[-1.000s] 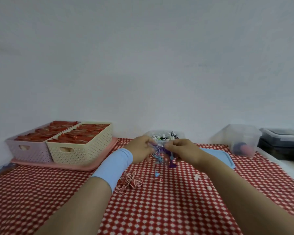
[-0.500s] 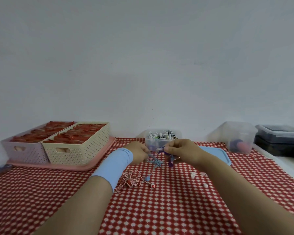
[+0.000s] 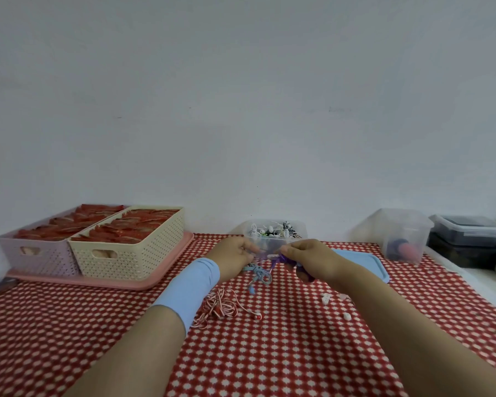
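Red checked tablecloth, cream basket back left. Hands close together above the cloth: left hand pinches the blue earphone cord, right hand grips the purple earphone cord, just in front of the clear tub.

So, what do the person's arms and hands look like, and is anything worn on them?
The left hand and right hand are bare: no gloves, no visible ring or watch. A wide, smooth light blue band wraps the left wrist and lower forearm like a tube, with no visible marking. The right arm wears nothing, and no sleeve shows on either arm.
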Tool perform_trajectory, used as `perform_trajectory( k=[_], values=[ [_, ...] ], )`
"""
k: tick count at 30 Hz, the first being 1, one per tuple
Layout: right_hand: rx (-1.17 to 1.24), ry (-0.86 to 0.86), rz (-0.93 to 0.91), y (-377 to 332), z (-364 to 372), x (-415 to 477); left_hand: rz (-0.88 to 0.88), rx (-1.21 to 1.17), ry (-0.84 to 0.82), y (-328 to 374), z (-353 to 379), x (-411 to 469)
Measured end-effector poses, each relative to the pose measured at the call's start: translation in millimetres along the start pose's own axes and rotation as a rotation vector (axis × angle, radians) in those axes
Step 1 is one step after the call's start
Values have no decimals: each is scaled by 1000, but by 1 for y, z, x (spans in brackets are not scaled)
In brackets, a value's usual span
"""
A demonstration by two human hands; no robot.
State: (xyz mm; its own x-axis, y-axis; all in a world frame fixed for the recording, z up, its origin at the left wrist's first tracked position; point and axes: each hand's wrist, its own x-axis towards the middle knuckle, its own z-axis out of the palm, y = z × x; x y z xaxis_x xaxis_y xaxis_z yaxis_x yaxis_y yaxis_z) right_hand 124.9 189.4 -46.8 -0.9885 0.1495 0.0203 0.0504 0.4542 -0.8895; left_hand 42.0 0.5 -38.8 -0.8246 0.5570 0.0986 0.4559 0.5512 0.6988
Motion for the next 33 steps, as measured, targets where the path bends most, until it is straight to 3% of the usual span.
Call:
perform_trajectory(
  k=[5,10,12,15,22,27,29,31,33],
  values=[
    [-60,-95,28,4,-5,-1,-94,166,52,-2,6,8],
    [-279,-212,80,7,-8,0,-54,247,74,11,5,5],
    [-356,-198,74,9,-9,0,-54,289,36,14,3,3],
    [-282,-118,81,9,-10,-1,-121,332,-9,12,-2,2],
    [-296,-9,89,-1,-10,-1,-302,761,5,2,-10,4],
    [-351,11,99,-3,-13,-3,-240,1025,8,13,-8,-2],
    [-341,26,99,-3,-13,-3,-98,946,-6,15,-3,0],
    [-314,27,91,-5,-12,-4,48,615,-89,17,5,4],
    [-287,39,83,-6,-11,-4,81,342,-202,18,13,3]
  ],
)
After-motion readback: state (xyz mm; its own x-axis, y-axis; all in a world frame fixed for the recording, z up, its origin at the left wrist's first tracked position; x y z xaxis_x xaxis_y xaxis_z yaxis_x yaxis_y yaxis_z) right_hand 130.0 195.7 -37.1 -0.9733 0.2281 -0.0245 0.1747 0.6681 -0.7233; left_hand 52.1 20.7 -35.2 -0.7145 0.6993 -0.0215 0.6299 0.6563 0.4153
